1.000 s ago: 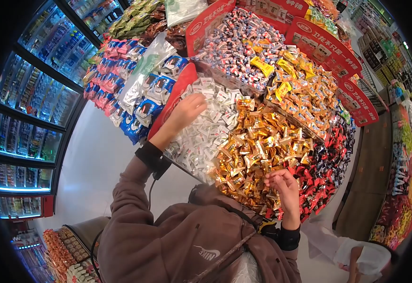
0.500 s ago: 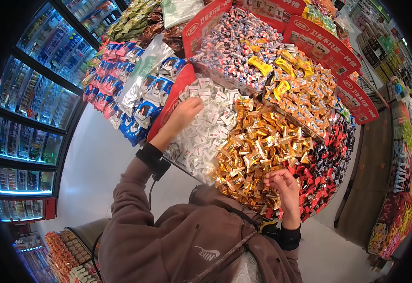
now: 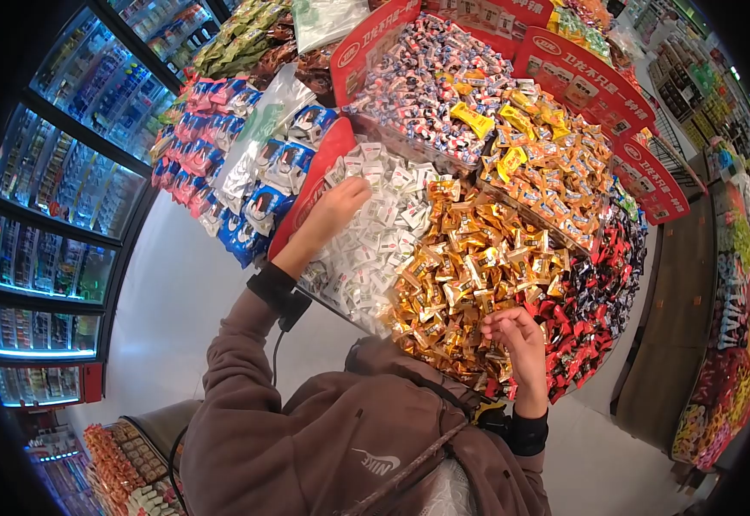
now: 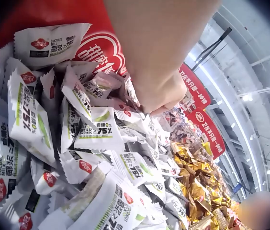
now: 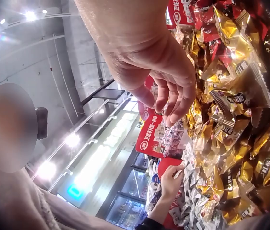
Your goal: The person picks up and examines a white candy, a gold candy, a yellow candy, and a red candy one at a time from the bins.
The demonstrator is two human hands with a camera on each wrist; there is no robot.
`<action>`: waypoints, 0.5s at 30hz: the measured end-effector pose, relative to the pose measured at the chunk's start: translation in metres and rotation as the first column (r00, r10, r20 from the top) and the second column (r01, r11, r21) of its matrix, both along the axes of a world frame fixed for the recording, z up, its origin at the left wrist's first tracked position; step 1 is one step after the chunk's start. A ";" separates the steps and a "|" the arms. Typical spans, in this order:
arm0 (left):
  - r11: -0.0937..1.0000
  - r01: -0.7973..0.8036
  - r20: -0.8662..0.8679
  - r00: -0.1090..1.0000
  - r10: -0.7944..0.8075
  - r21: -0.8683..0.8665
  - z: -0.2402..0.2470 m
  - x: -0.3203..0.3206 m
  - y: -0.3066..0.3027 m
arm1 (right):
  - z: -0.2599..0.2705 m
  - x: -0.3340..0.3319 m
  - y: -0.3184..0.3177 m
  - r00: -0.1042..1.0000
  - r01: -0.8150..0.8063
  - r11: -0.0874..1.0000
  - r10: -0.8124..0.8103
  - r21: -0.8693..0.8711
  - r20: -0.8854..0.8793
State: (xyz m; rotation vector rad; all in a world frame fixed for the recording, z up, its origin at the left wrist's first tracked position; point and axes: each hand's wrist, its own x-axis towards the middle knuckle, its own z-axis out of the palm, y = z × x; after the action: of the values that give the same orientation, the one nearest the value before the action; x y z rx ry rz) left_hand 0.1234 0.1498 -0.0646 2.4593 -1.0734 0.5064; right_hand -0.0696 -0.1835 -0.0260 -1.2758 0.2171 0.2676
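In the head view my left hand hangs low over a heap of white-wrapped candies, its fingers loosely bent. The left wrist view has that hand from behind, right above the white candies; its fingertips are hidden. Over the front of the gold-wrapped candies is my right hand, near the red-wrapped ones. Seen from its wrist, the right hand has loosely curled fingers with nothing between them, beside the gold candies.
Behind lie blue-and-white candies and orange-wrapped candies, fenced by red signboards. Left of the white heap stand blue snack packs with a clear plastic bag over them. Glass-door fridges line the left side.
Both hands keep their place and pose. The head view has shifted slightly, and the pale plastic and the figure at lower right are gone from it.
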 end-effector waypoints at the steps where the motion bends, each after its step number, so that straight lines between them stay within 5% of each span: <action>1: 1.000 -0.005 -0.001 1.000 0.005 0.000 0.001 -0.001 -0.001 | 0.000 0.000 0.000 1.000 0.001 1.000 -0.001 -0.001 0.000; 15: 0.999 0.026 0.130 0.991 -0.021 -0.042 0.025 -0.014 -0.027 | 0.000 -0.003 -0.002 1.000 -0.007 1.000 0.008 -0.028 0.017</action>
State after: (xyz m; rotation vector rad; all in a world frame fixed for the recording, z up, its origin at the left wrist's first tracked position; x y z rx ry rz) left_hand 0.1097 0.1225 -0.0400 2.4002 -1.1281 0.6837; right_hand -0.0725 -0.1857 -0.0264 -1.3066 0.2019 0.2604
